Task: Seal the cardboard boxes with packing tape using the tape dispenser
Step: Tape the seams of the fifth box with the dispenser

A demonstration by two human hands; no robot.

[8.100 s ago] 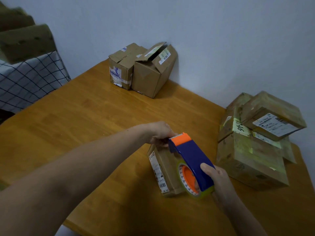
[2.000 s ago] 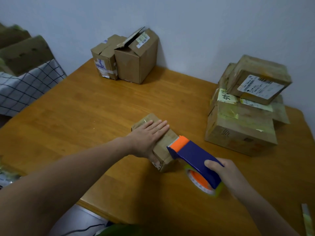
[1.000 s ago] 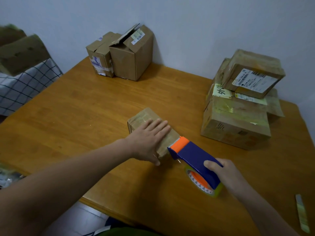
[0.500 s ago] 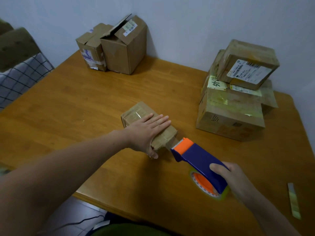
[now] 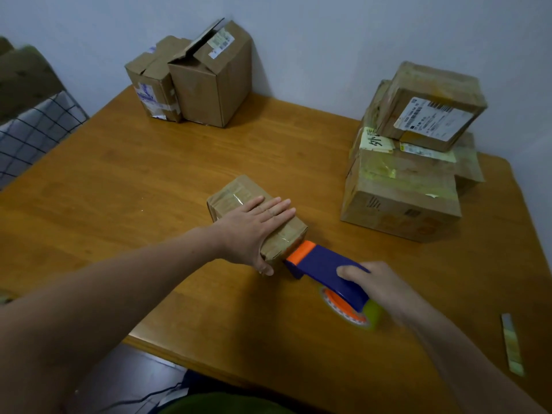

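A person works at a wooden surface (image 5: 125, 180), seen from a camera on their head. Near the centre lies a small cardboard box (image 5: 239, 194), already wrapped in clear tape along its top. The left hand (image 5: 254, 227) lies flat on it, fingers (image 5: 276, 206) open and spread toward two o'clock, pressing it down. The right hand (image 5: 379, 286), at about five o'clock from the box, has its fingers closed around the handle of a blue tape dispenser (image 5: 325, 267); the dispenser's orange nose (image 5: 300, 252) touches the box's near end, low against the side. The step looks like finishing a strip over the near edge. To do it well, the flat hand should keep firm weight on the box so it cannot slide, and the dispenser should pull down the end face at a steady tilt, then twist so its blade cuts cleanly. Two unsealed boxes (image 5: 209, 73) stand at eleven o'clock by the wall; a stack of taped boxes (image 5: 403, 186) sits at two o'clock. A loose strip of tape (image 5: 512, 343) lies at four o'clock.
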